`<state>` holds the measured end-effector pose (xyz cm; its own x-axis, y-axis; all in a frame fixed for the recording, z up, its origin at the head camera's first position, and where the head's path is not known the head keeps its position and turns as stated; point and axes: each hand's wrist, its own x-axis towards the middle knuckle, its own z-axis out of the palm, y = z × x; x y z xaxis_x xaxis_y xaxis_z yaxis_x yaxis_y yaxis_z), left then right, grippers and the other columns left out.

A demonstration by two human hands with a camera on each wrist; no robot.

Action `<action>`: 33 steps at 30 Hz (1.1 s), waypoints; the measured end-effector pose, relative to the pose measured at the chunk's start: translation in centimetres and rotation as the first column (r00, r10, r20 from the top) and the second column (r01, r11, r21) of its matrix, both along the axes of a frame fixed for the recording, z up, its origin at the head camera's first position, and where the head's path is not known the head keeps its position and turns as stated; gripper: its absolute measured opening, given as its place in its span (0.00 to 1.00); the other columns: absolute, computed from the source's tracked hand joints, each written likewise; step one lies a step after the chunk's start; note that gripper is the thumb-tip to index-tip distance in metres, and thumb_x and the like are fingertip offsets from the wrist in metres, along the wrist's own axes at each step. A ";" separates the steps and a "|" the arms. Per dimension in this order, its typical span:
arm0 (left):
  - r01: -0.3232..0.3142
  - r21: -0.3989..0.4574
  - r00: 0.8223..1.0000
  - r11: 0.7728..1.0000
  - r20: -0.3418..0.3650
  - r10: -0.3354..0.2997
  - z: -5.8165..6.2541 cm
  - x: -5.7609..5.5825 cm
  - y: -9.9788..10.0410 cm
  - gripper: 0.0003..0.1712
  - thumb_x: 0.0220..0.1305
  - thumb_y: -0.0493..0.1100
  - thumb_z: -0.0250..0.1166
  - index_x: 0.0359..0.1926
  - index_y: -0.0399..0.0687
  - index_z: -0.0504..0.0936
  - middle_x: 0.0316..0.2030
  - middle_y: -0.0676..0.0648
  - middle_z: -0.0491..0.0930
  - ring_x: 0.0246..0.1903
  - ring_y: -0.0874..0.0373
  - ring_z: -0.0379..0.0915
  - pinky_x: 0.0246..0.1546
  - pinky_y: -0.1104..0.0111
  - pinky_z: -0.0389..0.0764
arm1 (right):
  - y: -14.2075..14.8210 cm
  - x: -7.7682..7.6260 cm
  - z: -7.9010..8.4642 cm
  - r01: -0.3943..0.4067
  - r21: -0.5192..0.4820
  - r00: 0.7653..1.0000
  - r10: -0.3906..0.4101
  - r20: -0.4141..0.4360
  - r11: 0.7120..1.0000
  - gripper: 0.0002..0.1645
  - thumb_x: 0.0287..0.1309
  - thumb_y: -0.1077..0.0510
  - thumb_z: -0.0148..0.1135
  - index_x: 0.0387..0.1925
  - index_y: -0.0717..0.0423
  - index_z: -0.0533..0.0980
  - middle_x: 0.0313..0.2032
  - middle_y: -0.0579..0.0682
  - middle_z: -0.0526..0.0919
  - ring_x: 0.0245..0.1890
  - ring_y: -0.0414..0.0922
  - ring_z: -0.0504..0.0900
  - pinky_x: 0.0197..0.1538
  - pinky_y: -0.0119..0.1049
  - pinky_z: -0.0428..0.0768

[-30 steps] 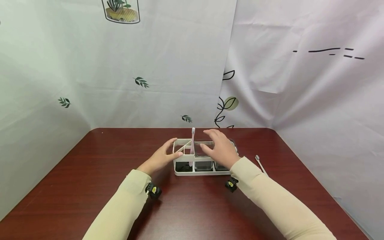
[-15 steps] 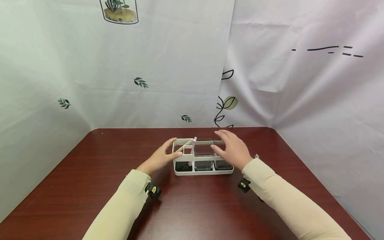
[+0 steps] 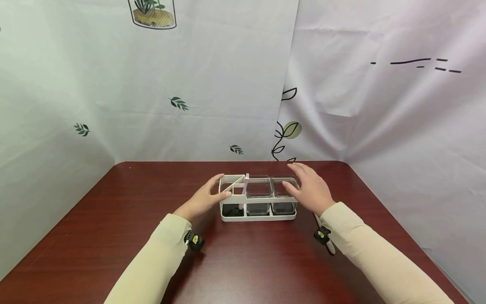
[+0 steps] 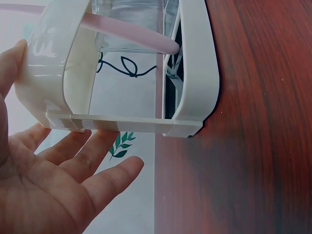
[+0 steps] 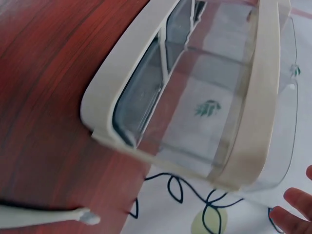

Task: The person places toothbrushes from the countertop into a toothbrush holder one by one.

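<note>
A white toothbrush holder (image 3: 259, 218) stands on the table, with two clear square cups (image 3: 258, 209) in its middle and right bays. Inside the left part leans a pink toothbrush (image 4: 131, 33), low in its slot. My left hand (image 3: 203, 198) grips the holder's left end, thumb on the front rim and fingers along the side. At the other end is my right hand (image 3: 312, 189), fingers spread and holding nothing; its thumb overlaps the right cup in the head view. In the right wrist view its fingertips (image 5: 292, 217) show apart from the holder.
A white toothbrush (image 5: 39, 215) lies on the dark red table (image 3: 243, 261) right of the holder, partly hidden under my right forearm in the head view. Behind the table hangs a pale curtain (image 3: 212, 76) with leaf prints.
My right hand has moved right, from above the holder's middle to its right end. The pink toothbrush has dropped lower in its slot. The left hand stays on the holder.
</note>
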<state>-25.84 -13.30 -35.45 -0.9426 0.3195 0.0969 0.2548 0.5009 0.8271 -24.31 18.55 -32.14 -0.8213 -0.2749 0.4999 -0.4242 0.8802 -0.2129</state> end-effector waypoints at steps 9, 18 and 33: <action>0.005 0.007 1.000 1.000 -0.008 -0.005 -0.1 -0.2 0.0 0.44 0.54 0.57 0.62 0.67 0.52 0.52 0.65 0.43 0.53 0.64 0.46 0.48 0.59 0.47 0.54 | 2.0 -0.1 -0.7 0.066 -0.022 0.997 -0.066 -0.027 0.998 0.36 0.54 0.41 0.56 0.61 0.52 0.63 0.59 0.54 0.65 0.59 0.53 0.63 0.54 0.53 0.65; 0.003 0.019 1.000 1.000 -0.005 -0.003 0.0 -0.1 0.0 0.44 0.53 0.58 0.63 0.67 0.55 0.52 0.65 0.43 0.54 0.64 0.47 0.48 0.59 0.47 0.54 | 3.8 -0.1 -1.3 0.103 -0.025 0.995 -0.103 0.006 0.994 0.36 0.55 0.39 0.53 0.60 0.54 0.64 0.59 0.56 0.65 0.58 0.55 0.63 0.54 0.54 0.64; 0.012 0.014 1.000 1.000 0.002 -0.012 0.0 0.1 0.0 0.45 0.54 0.58 0.62 0.68 0.55 0.51 0.66 0.43 0.52 0.65 0.47 0.46 0.59 0.47 0.54 | 6.3 -0.9 -3.2 0.128 -0.050 0.982 -0.120 0.144 0.991 0.38 0.56 0.39 0.53 0.62 0.56 0.61 0.59 0.59 0.64 0.59 0.57 0.62 0.54 0.55 0.63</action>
<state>-25.78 -13.31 -35.43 -0.9388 0.3298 0.0994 0.2592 0.4862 0.8345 -25.18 24.87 -35.33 -0.9102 -0.1403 0.3897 -0.2751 0.9082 -0.3153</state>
